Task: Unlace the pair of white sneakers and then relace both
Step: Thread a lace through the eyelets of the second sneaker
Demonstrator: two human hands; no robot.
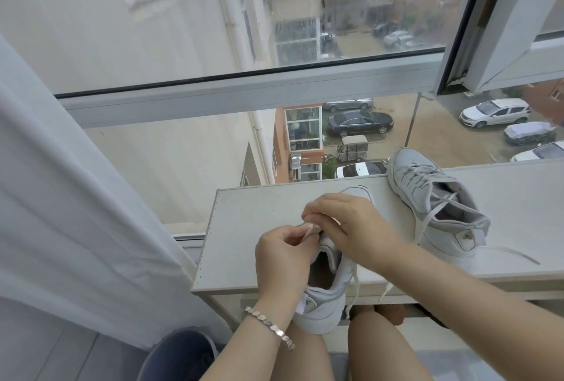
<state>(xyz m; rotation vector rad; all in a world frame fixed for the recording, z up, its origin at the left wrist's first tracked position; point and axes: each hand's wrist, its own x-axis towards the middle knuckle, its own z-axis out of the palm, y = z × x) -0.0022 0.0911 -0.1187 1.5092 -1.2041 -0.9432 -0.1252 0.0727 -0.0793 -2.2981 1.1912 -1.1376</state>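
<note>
One white sneaker (pixel 323 298) rests with its heel on my thigh and its toe on the white shelf board (pixel 244 228). My left hand (pixel 280 255) pinches a white lace (pixel 355 289) at the tongue near the top eyelets. My right hand (pixel 348 228) covers the sneaker's lacing area and pinches the same lace between thumb and fingers. Loose lace ends hang down past the board's front edge. The second white sneaker (pixel 436 206) lies on the board to the right, laced loosely, with one lace end trailing right.
A large window with a grey frame (pixel 244 90) rises right behind the board, showing a street with parked cars below. A white curtain (pixel 76 212) hangs at the left. A dark blue bin (pixel 177 356) stands on the floor by my left knee.
</note>
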